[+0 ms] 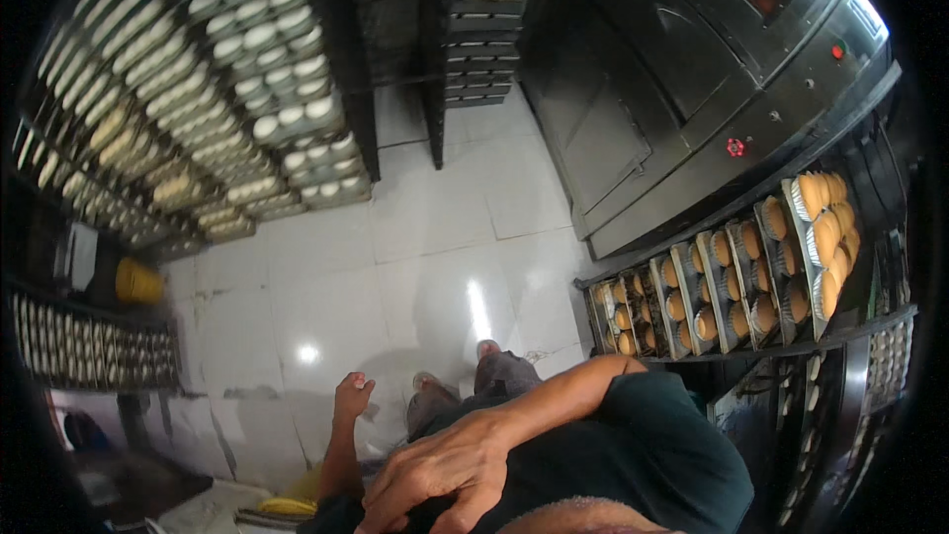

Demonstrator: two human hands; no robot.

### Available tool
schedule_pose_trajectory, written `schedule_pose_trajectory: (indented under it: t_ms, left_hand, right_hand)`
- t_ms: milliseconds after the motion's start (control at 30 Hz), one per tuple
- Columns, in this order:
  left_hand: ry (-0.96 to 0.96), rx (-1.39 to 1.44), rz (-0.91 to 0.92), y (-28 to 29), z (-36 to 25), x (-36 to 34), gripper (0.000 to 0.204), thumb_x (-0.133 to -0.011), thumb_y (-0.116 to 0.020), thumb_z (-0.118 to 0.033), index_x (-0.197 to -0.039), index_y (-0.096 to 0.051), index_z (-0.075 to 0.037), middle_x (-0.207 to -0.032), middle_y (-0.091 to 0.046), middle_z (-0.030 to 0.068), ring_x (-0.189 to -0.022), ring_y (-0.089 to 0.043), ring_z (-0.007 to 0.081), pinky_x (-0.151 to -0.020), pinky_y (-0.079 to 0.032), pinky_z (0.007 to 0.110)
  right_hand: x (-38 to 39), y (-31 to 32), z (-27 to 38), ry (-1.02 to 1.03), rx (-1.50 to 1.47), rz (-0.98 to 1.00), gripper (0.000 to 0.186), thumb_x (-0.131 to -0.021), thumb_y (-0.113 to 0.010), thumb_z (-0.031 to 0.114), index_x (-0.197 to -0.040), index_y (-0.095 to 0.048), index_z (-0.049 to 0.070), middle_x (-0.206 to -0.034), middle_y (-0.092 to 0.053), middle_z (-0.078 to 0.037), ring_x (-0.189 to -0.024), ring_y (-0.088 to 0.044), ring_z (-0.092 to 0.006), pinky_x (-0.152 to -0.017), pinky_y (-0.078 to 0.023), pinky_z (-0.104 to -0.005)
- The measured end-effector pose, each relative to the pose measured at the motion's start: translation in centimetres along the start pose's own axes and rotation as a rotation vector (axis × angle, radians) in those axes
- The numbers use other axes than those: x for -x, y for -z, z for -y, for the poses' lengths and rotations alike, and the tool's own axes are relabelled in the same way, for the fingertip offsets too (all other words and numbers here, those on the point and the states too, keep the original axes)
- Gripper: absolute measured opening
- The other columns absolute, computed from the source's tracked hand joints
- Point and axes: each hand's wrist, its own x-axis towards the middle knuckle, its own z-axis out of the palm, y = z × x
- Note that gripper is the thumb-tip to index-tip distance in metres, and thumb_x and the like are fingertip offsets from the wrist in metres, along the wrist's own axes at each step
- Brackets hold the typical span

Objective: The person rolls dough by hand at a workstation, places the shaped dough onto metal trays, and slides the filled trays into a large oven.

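Note:
My left hand [354, 396] hangs over the floor at my left side, fingers loosely bent and thumb apart, with nothing plainly in it. My right arm reaches across my dark shirt [603, 435]. At its end, my right hand [440, 470] is close in front of my chest, back upward and fingers bent down and apart. Its fingertips are partly hidden, and no held thing shows. Nearest on the right stands a rack [751, 348] of trays, with browned cupcakes [823, 237] in pleated cups on its top tray.
A tall rack [361, 138] of trays with pale rounded pieces [260, 37] fills the far left. Far right stands a dark metal oven [633, 89] with red knobs [734, 146]. Between them runs a white tiled floor [435, 208]. A yellow container [139, 280] sits at the left.

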Motion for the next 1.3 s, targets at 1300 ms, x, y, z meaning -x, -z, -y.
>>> schedule_pose_trajectory:
  t_ms: [1300]
  left_hand:
    - [-0.461, -0.02, 0.177, 2.3, -46.5, -61.3, 0.048, -0.091, -0.07, -0.045, -0.117, -0.068, -0.005, -0.117, -0.072, 0.016, -0.112, -0.068, 0.0336, -0.098, -0.054, 0.045]
  right_hand:
    - [13.2, 45.4, 32.1, 0.218, 0.808, -0.582, 0.047, -0.101, -0.058, 0.055, -0.097, -0.074, 0.01, -0.084, -0.075, -0.011, -0.068, -0.07, -0.0271, -0.074, -0.058, -0.051]
